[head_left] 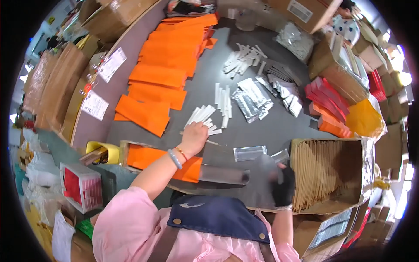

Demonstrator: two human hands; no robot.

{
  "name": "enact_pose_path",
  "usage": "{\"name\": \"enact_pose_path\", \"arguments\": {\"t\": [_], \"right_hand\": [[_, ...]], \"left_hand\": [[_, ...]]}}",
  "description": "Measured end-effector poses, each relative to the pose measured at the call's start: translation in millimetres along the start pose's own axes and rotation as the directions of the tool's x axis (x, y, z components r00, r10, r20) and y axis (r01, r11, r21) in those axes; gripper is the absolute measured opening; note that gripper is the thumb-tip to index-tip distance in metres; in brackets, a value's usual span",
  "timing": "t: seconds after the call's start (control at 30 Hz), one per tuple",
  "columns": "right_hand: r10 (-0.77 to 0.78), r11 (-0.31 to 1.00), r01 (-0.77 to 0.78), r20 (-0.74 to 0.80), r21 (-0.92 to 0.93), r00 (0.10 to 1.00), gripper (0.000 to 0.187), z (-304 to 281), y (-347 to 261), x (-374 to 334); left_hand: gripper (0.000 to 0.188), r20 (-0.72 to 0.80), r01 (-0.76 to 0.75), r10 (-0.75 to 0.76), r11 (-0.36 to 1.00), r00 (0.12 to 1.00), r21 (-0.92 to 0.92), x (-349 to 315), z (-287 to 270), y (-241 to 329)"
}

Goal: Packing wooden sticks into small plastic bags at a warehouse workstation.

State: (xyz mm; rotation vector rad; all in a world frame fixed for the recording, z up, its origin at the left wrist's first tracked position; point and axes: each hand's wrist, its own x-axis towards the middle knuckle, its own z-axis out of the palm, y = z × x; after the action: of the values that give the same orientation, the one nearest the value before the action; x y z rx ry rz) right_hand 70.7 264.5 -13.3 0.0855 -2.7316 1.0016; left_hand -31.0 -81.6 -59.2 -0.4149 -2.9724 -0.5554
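Observation:
My left hand [195,139], with a bracelet and a red cord at the wrist, rests on a fanned pile of white strips [201,114]. Its fingers are curled down and closed on the strips. My right hand [283,185] wears a black glove and is smeared by motion beside the cardboard box. A pale, see-through blur shows at its fingertips; whether it holds this is unclear. Close by lie a clear plastic case [249,153] and a smaller clear piece [280,156]. Before me, a flat orange sleeve [188,169] lies beside a grey translucent strip [224,174].
Overlapping orange sleeves [168,52] run along the left partition [126,37]. Farther off lie more white strips [242,59] and clear packets [252,99]. A box of upright brown cards [321,174] stands right, below red and orange bundles [327,102]. A yellow container [108,153] sits left.

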Motion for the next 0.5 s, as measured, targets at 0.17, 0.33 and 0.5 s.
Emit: {"name": "enact_pose_path", "arguments": {"t": [0.17,0.33,0.5], "right_hand": [[0.471,0.824,-0.547,-0.358,-0.149,0.807,0.029,-85,82,-51],[0.485,0.756,-0.550,-0.259,-0.356,0.835,0.029,-97,117,-70],[0.486,0.727,-0.554,-0.267,-0.406,0.832,0.022,-84,116,-59]], "left_hand": [[0.011,-0.020,-0.118,0.120,0.990,0.993,0.079,7,6,19],[0.009,0.074,-0.130,0.177,0.898,0.981,-0.420,20,35,125],[0.020,0.076,-0.234,0.254,0.951,0.964,-0.204,36,86,200]]}}
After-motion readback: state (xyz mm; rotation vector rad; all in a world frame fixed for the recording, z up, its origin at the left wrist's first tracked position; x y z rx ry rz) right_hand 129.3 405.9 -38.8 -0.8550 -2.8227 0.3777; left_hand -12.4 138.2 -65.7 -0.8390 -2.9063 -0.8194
